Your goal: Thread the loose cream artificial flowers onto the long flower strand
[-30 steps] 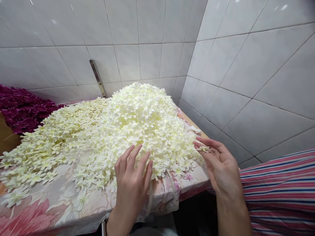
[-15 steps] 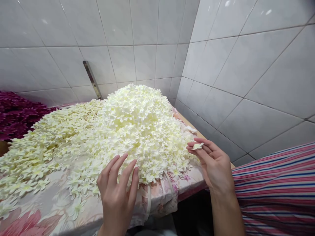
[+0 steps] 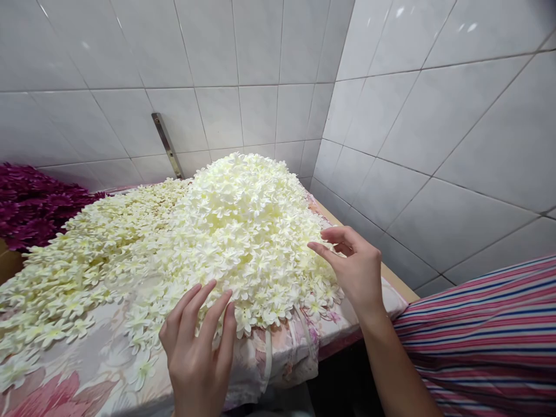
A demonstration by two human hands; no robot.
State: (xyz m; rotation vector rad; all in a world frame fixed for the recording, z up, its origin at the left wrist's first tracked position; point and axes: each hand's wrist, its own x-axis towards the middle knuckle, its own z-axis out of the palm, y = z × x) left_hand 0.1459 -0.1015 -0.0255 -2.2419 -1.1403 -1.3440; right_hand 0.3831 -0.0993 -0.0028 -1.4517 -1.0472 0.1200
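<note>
A tall heap of white artificial flowers [image 3: 243, 226] with pale yellow centres lies on the cloth-covered table. At the heap's near edge is my left hand [image 3: 197, 347], its fingers spread and curved, with nothing seen in them. My right hand [image 3: 356, 272] reaches to the right flank of the heap. A gap shows between its thumb and forefinger, and I see no flower there; the other fingers are curled and partly hidden.
Dark magenta flowers [image 3: 39, 202] are bunched at the far left. The floral tablecloth [image 3: 104, 341] hangs over the front edge. Tiled walls [image 3: 382, 133] meet behind the heap, and a metal strip [image 3: 167, 145] leans there. Striped fabric [image 3: 486, 336] is at right.
My right hand has moved left over the heap and turned palm down; the white flower it held has gone from sight. My left hand has shifted slightly left and down in view.
</note>
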